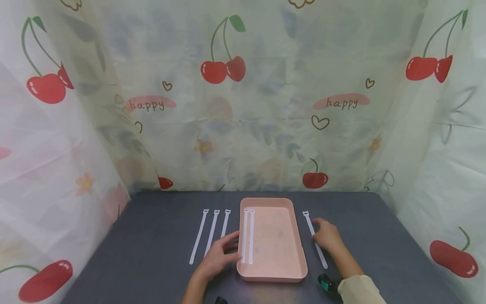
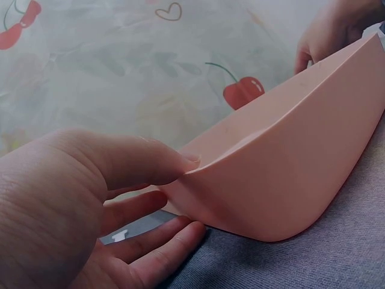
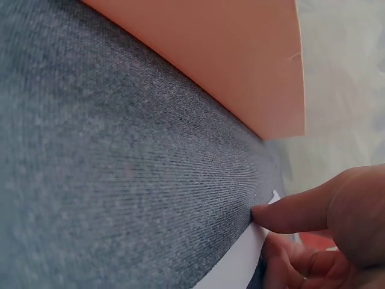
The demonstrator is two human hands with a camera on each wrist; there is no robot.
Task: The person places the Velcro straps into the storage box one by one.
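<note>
A pink rectangular tray (image 1: 277,240) stands at the middle of the table, with two white cable straps (image 1: 251,240) lying side by side along its left part. My left hand (image 1: 214,259) grips the tray's left wall. In the left wrist view its thumb (image 2: 174,165) lies over the rim while the fingers are against the outside. Right of the tray, my right hand (image 1: 329,236) pinches a single white cable strap (image 1: 322,257) about midway along, between thumb (image 3: 295,211) and fingers. This strap (image 3: 231,265) lies along the table, its slotted head pointing away from me.
Left of the tray, three more white straps (image 1: 199,236) lie roughly parallel, the nearer two partly behind my left hand. Dark grey cloth (image 1: 148,249) covers the table. A printed curtain (image 1: 258,126) with cherries hangs around the back and sides.
</note>
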